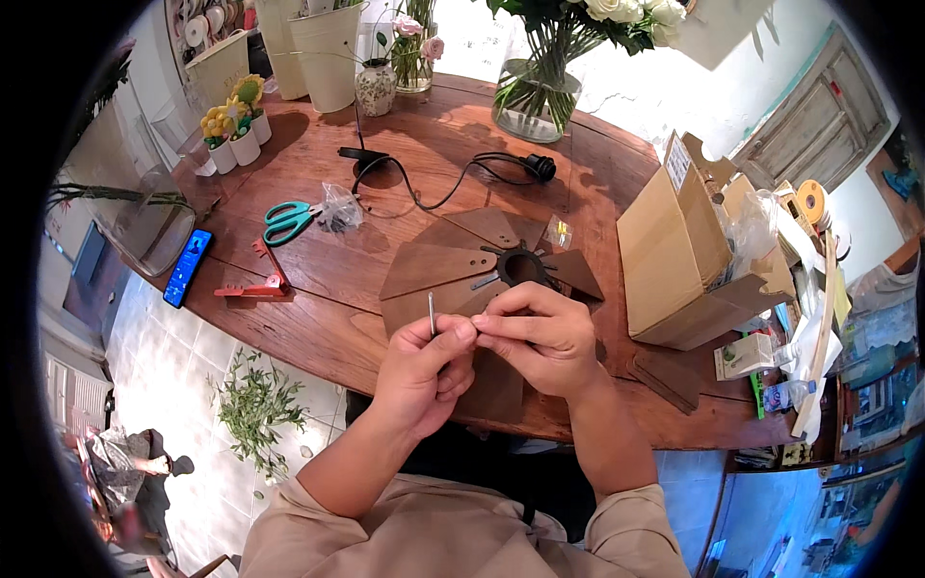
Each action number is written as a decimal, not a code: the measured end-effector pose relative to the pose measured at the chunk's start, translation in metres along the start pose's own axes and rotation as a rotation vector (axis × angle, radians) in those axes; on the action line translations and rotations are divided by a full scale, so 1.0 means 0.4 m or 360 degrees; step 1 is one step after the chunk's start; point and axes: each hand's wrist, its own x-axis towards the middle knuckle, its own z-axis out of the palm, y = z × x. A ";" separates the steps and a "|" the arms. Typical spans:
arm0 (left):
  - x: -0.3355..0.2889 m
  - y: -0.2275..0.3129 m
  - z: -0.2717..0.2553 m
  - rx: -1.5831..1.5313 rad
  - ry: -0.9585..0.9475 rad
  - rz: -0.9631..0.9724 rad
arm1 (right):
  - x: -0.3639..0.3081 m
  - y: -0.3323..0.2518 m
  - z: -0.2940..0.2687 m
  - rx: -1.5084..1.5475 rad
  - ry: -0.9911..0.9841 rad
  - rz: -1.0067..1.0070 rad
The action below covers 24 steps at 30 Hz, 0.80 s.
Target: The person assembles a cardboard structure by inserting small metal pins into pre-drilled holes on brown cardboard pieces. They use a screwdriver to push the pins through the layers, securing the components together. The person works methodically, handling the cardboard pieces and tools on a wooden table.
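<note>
Upright between the fingers of my left hand (424,371) is a thin metal rod (432,310), perhaps a screwdriver shaft; its lower part is hidden in the grip. My right hand (544,337) pinches something tiny and dark against the left fingertips, too small to name. Just beyond both hands, flat brown blade-shaped panels (424,275) fan out around a black ring-shaped hub (521,268) with arms. Some panels have small holes at the hub end, and part of the assembly is covered by my hands. A small clear bag (559,231) with yellowish bits lies on the panels.
An open cardboard box (665,260) stands at right, a loose brown panel (665,380) before it. Teal scissors (287,222), a red tool (260,284), a phone (188,268) and a black cord (414,197) lie leftward and beyond. A glass flower vase (537,101) stands at the back.
</note>
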 end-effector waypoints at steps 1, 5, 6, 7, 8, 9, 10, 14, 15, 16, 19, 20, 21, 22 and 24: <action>0.001 -0.002 0.003 -0.0005 0.0001 0.0003 | 0.000 0.004 0.004 0.0048 0.0033 -0.0035; 0.007 0.009 0.014 0.0044 -0.0082 -0.0052 | 0.002 -0.001 0.008 0.0092 0.0117 -0.0028; 0.008 0.013 0.017 0.0181 -0.0086 -0.0091 | 0.006 -0.001 0.010 0.0091 0.0194 -0.0043; 0.006 0.015 0.025 0.0177 -0.0090 -0.0089 | 0.009 -0.001 0.009 0.0089 0.0269 -0.0062; 0.003 0.016 0.034 0.0391 -0.0039 0.0133 | 0.004 0.005 0.008 0.0085 0.0266 -0.0063; 0.003 0.015 0.039 0.0603 0.0012 0.0355 | -0.006 0.016 0.007 0.0138 0.0321 0.0095; 0.002 0.029 0.025 0.0917 -0.0214 0.0681 | -0.007 0.018 0.007 0.0191 0.0381 0.0252; -0.029 0.062 0.026 0.1773 -0.0124 0.1013 | 0.000 0.003 -0.001 0.0411 0.0355 0.0573; -0.029 0.071 0.023 0.1837 -0.0076 0.1162 | 0.006 0.005 -0.007 0.0360 0.0269 0.0516; -0.028 0.074 0.031 0.1924 -0.0035 0.1306 | 0.004 0.008 -0.019 0.0323 0.0204 0.0452; -0.040 0.078 0.041 0.1952 -0.0018 0.1364 | -0.011 0.024 -0.032 0.0330 0.0144 0.0422; -0.045 0.080 0.044 0.1946 -0.0015 0.1364 | -0.009 0.023 -0.029 0.0328 0.0139 0.0425; -0.049 0.081 0.050 0.1985 -0.0019 0.1387 | -0.009 0.022 -0.028 0.0317 0.0136 0.0408; -0.052 0.081 0.052 0.2026 -0.0020 0.1411 | -0.007 0.021 -0.025 0.0308 0.0131 0.0389; -0.052 0.079 0.050 0.2024 -0.0001 0.1394 | -0.004 0.020 -0.028 0.0246 0.0094 0.0352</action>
